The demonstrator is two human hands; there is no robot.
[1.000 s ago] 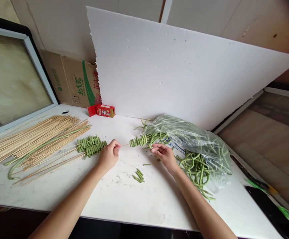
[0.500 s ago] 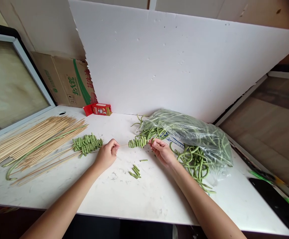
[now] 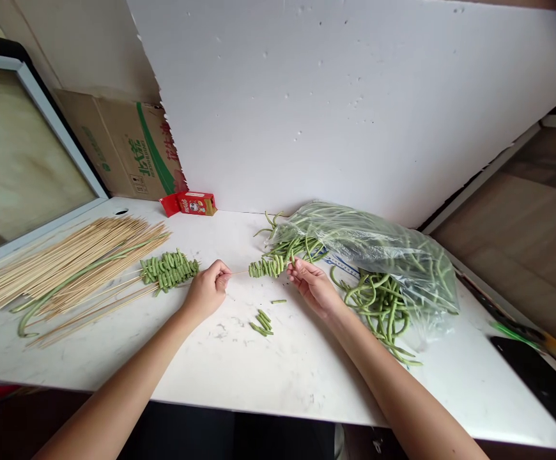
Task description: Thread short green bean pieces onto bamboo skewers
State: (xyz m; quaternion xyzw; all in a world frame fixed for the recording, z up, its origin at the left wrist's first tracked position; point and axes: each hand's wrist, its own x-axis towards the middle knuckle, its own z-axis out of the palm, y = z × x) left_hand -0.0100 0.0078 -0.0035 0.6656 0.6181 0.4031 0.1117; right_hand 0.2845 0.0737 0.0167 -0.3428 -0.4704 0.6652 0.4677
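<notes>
My left hand (image 3: 208, 289) is closed around the blunt end of a thin bamboo skewer (image 3: 239, 273) held level just above the white table (image 3: 239, 364). Several short green bean pieces (image 3: 266, 266) are threaded side by side on its far end. My right hand (image 3: 309, 284) pinches a bean piece at the skewer's tip. A few loose cut bean pieces (image 3: 261, 321) lie on the table between my hands.
Finished bean skewers (image 3: 167, 268) and a large pile of bare bamboo skewers (image 3: 62, 262) lie at the left. A clear plastic bag of long green beans (image 3: 378, 268) sits at the right. A small red carton (image 3: 190, 203), a cardboard box (image 3: 124, 150) and a white foam board (image 3: 355, 108) stand behind.
My right hand has moved up to the skewer's tip and closed in on the threaded beans. The camera has tilted slightly down and nearer.
</notes>
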